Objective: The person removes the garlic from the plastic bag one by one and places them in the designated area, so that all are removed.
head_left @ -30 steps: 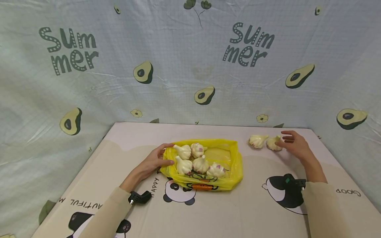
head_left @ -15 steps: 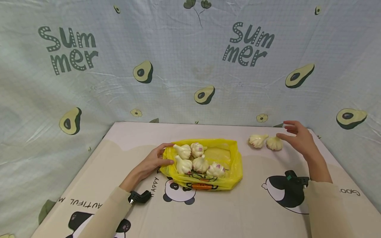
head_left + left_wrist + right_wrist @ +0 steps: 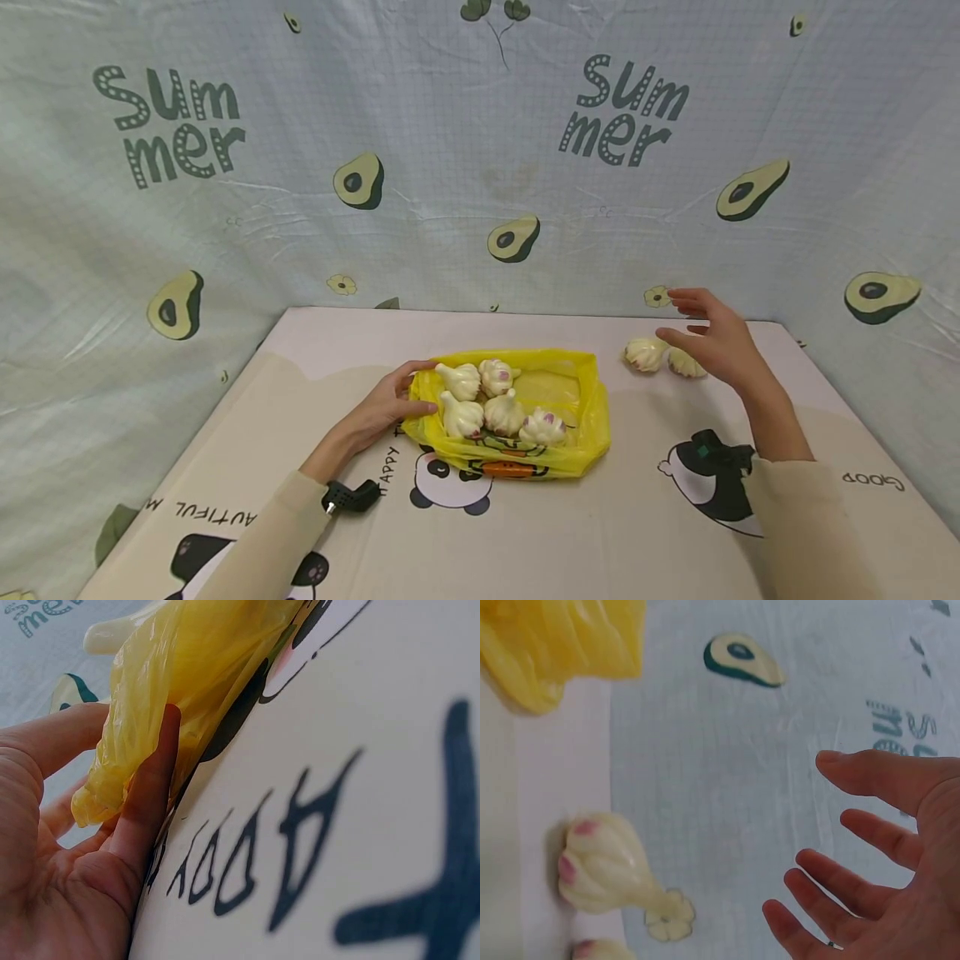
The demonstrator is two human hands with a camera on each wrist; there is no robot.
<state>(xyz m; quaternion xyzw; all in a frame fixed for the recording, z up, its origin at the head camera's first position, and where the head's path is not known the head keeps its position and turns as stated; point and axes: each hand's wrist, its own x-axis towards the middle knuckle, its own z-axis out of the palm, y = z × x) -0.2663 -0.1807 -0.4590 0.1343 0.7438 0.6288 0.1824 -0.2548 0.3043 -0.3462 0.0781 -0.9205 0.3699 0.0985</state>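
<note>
A yellow plastic bag [image 3: 588,417] lies spread open on the table, with several white garlic bulbs [image 3: 462,417] inside, mostly at its left. My left hand [image 3: 386,406] holds the bag's left edge; in the left wrist view, thumb and fingers lie on either side of the bunched plastic [image 3: 139,720]. To the right of the bag are two more garlic bulbs, the left one [image 3: 642,355] and the right one [image 3: 686,363]. Raised above these two, my right hand [image 3: 716,342] holds nothing, its fingers spread and slightly bent. It partly covers the right bulb in the head view.
The table [image 3: 600,542] has a pale cover printed with pandas and lettering. Behind it and at both sides hangs a fabric sheet [image 3: 435,108] with avocado and "summer" prints. Both wrists carry small black devices, such as the left wrist camera [image 3: 352,497].
My right hand has drawn away from the right garlic bulb, risen, then shifted left above the two bulbs. The left hand and the bag stay where they were.
</note>
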